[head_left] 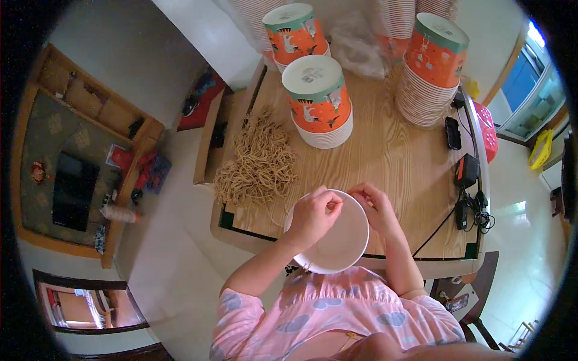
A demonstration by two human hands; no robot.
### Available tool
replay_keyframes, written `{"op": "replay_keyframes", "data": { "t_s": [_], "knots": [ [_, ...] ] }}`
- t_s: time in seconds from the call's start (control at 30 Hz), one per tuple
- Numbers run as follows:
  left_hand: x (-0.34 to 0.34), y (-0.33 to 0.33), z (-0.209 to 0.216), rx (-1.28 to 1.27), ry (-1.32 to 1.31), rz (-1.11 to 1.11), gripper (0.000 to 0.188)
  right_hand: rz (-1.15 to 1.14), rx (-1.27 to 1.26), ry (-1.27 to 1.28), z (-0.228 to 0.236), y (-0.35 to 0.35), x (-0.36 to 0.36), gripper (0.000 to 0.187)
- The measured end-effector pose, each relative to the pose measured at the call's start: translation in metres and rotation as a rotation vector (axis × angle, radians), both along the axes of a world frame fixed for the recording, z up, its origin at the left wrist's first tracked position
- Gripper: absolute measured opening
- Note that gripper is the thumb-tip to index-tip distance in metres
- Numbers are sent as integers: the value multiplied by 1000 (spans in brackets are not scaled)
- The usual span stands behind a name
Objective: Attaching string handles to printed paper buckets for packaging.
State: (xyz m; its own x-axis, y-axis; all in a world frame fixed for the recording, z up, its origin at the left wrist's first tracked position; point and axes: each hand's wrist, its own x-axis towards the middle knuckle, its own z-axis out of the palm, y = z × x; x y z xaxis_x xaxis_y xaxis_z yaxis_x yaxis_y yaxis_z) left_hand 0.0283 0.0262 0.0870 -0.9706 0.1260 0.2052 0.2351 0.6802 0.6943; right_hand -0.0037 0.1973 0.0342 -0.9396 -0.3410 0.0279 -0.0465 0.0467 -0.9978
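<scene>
A white paper bucket (pixel 340 237) is tilted with its open mouth toward me, at the near edge of the table, close against my body. My left hand (pixel 316 219) reaches over its left rim, thumb and fingers pinched together above the opening. What they pinch, if anything, is too small to make out. My right hand (pixel 376 207) is at the upper right rim with its fingers curled in; whatever is between them is hidden. Left of the bucket lies a tangled heap of tan paper twine (pixel 259 159), with a strand trailing toward the bucket.
Upside-down stacks of orange and green paper buckets stand on the wooden table: a front stack (pixel 319 102), a back stack (pixel 295 36) and a right stack (pixel 433 72). A black power adapter (pixel 465 171) with coiled cables lies along the right edge. Clear plastic wrapping (pixel 358 51) sits at the back.
</scene>
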Motion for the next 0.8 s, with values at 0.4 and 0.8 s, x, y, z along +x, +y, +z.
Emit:
{"op": "replay_keyframes", "data": {
  "t_s": [0.4,0.8],
  "knots": [
    [1,3,-2,-73,37,49,6,24,-100,-144,-5,-1,2,17],
    [0,4,-1,-86,28,28,7,31,-114,-133,-9,-1,0,16]
  ]
}}
